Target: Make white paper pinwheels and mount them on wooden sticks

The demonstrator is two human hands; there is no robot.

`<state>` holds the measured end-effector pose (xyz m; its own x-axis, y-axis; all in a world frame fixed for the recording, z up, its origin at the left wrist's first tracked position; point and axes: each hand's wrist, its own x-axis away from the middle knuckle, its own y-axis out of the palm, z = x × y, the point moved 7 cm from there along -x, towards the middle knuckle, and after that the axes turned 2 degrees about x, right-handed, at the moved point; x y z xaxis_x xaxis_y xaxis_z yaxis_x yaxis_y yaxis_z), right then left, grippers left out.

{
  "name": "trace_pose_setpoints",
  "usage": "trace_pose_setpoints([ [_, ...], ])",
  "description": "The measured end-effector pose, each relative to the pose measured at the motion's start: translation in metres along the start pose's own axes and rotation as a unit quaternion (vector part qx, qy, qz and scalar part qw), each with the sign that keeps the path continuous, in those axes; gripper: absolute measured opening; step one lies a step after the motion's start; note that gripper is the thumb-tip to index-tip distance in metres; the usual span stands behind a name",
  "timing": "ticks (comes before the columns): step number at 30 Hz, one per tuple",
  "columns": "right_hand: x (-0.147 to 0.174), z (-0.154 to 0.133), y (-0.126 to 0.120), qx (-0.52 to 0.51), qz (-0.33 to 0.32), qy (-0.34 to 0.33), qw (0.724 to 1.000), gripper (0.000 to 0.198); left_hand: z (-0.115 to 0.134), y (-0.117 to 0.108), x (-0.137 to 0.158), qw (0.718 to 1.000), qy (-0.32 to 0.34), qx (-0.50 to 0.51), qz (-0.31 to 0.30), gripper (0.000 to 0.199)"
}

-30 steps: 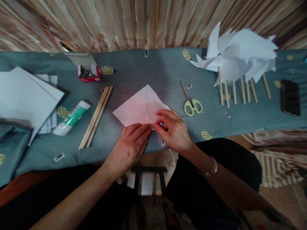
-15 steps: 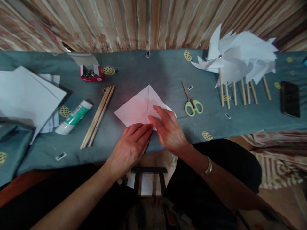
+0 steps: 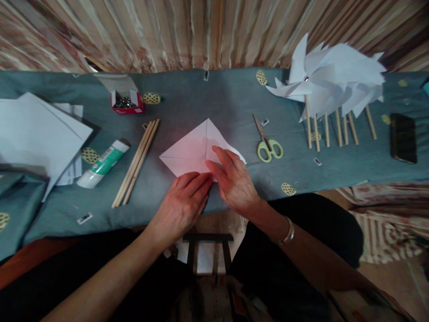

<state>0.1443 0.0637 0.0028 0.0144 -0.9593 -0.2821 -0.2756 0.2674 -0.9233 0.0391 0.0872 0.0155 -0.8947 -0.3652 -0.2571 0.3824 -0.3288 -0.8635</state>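
A white square sheet of paper (image 3: 187,145) lies turned cornerwise on the cloth in front of me, with crease lines crossing it. My left hand (image 3: 182,194) has its fingers together at the sheet's near corner and seems to grip it there; the fingertips are partly hidden. Over the right half of the paper is my right hand (image 3: 233,176), thumb and forefinger apart, touching the surface. It covers much of that half. To the right lie scissors (image 3: 268,145) with green handles. Several wooden sticks (image 3: 137,163) lie to the left.
A glue tube (image 3: 103,163), stacked white paper (image 3: 36,134) and a red box (image 3: 127,107) of small metal pieces occupy the left. Several paper pinwheels (image 3: 338,80) on sticks and a phone (image 3: 403,137) lie right. Curtains (image 3: 187,36) hang behind the table.
My hands have barely moved on the paper. A horizontal crease now shows on the sheet's left half, which was not visible before. The view has shifted very slightly.
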Motion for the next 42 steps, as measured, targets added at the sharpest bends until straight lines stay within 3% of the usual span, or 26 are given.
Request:
trace_pose_setpoints([
  [7, -0.01, 0.032, -0.027, -0.092, 0.033, 0.075, 0.992, 0.041, -0.002, 0.002, 0.001, 1.0, -0.001, 0.007, 0.004, 0.03],
  [11, -0.013, 0.051, -0.025, -0.074, 0.023, 0.11, 0.991, 0.04, -0.003, 0.0, 0.001, 1.0, -0.003, 0.012, 0.002, 0.03],
  [16, -0.013, 0.054, -0.026, -0.085, 0.016, 0.125, 0.988, 0.04, -0.003, -0.003, 0.0, 1.0, -0.002, 0.019, 0.0, 0.033],
  [24, 0.001, 0.067, -0.017, -0.231, -0.021, 0.239, 0.943, 0.043, -0.015, -0.02, 0.006, 0.999, 0.004, -0.006, 0.044, 0.031],
  [28, 0.009, 0.064, -0.013, -0.259, -0.044, 0.252, 0.931, 0.042, -0.019, -0.028, 0.011, 0.998, -0.014, 0.002, 0.054, 0.036],
  [35, 0.022, 0.058, -0.027, -0.227, -0.088, 0.263, 0.934, 0.045, -0.036, -0.038, 0.016, 0.994, -0.083, 0.008, 0.069, 0.034],
  [39, 0.028, 0.052, -0.028, -0.235, -0.135, 0.241, 0.932, 0.051, -0.048, -0.042, 0.019, 0.988, -0.127, 0.016, 0.09, 0.038],
  [42, 0.032, 0.048, -0.03, -0.179, -0.155, 0.223, 0.946, 0.057, -0.051, -0.04, 0.021, 0.986, -0.137, 0.021, 0.095, 0.042],
])
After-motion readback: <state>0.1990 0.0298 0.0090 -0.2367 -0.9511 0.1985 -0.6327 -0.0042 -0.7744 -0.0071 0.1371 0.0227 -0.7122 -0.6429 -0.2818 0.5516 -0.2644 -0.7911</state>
